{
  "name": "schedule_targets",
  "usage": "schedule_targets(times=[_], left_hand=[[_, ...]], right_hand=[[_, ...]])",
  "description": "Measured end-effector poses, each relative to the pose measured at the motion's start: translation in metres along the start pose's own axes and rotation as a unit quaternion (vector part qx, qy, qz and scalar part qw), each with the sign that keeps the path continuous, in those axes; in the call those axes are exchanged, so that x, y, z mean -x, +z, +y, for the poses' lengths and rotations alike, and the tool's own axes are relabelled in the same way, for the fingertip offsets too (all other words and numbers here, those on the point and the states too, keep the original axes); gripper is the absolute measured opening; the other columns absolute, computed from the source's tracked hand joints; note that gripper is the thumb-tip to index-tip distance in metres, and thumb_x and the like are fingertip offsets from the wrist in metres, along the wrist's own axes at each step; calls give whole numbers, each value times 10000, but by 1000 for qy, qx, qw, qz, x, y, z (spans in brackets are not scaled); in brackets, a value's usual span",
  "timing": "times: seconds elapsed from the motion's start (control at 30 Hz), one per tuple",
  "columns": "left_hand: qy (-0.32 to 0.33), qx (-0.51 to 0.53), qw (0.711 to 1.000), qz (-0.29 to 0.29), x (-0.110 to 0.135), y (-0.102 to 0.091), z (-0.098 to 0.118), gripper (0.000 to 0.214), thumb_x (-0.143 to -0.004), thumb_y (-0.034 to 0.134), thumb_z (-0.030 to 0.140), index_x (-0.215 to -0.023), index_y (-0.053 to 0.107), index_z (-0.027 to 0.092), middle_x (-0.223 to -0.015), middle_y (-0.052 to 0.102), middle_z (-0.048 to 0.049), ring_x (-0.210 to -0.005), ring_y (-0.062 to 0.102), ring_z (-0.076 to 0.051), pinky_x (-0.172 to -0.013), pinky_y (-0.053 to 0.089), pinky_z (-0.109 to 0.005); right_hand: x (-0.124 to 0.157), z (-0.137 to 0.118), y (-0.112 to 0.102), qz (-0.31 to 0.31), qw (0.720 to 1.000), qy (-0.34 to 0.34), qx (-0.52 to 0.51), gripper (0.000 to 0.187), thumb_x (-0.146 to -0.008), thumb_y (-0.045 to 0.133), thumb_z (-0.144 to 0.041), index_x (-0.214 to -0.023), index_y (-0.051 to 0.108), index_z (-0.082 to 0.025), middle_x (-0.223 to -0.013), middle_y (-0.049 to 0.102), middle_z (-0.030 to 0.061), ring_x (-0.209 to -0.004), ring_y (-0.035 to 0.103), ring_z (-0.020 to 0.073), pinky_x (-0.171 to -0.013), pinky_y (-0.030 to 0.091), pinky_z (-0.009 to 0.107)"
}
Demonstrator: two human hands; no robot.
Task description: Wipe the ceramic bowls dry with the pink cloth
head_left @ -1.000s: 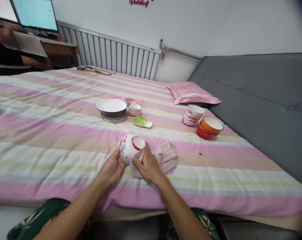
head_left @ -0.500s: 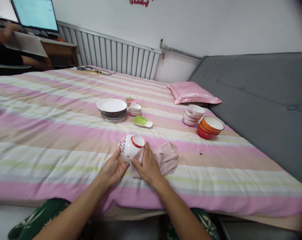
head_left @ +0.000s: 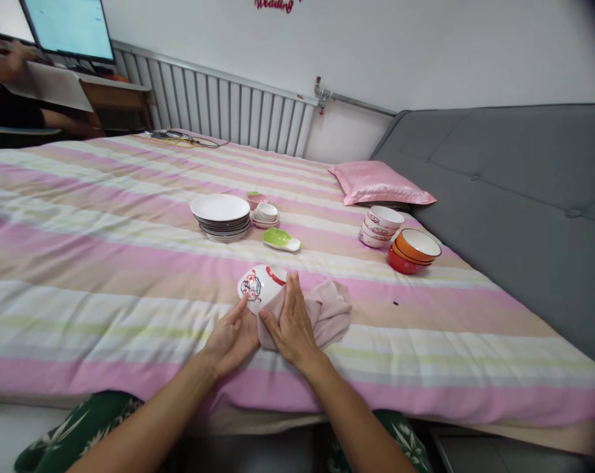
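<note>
A white bowl [head_left: 257, 289] with a red band and a red-and-black flower pattern is held tilted between my hands, low over the bed's front part. My left hand [head_left: 232, 336] grips the bowl from the lower left, thumb against its outside. On the other side, my right hand [head_left: 292, 323] presses a pinkish-beige cloth [head_left: 327, 312] to the bowl. The loose end of the cloth trails onto the bedspread to the right. The bowl's inside and the fingers beneath it are hidden.
On the striped bedspread [head_left: 130, 276] stand stacked plates [head_left: 221, 209], small white dishes [head_left: 266, 213], a green dish [head_left: 280, 239], patterned bowls [head_left: 380, 226] and orange and red bowls [head_left: 414, 251]. A pink pillow [head_left: 379, 182] lies by the grey headboard [head_left: 514, 197]. A person [head_left: 6, 72] sits at a desk.
The bowl has turned in my hands, so its flower pattern faces me more and its base ring less. My left hand has shifted slightly right and lower; the right fingers are straighter.
</note>
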State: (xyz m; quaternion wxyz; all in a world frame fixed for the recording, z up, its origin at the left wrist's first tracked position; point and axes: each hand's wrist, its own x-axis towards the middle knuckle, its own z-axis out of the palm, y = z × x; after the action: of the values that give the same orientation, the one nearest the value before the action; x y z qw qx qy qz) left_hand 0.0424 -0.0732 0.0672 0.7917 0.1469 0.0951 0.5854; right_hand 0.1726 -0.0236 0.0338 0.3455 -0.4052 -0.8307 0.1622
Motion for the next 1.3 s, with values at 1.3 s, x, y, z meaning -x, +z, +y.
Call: schedule_targets(times=[1.3], left_hand=[[-38, 55, 994, 83, 9, -19, 7, 522, -994, 259, 381, -1443, 326, 123, -1030, 728, -130, -899, 705, -221, -815, 550, -334]], right_hand=[[3, -10, -22, 187, 961, -201, 30, 614, -755, 507, -565, -1266, 528, -226, -1397, 481, 87, -1309, 417, 326, -1060, 363, 536]])
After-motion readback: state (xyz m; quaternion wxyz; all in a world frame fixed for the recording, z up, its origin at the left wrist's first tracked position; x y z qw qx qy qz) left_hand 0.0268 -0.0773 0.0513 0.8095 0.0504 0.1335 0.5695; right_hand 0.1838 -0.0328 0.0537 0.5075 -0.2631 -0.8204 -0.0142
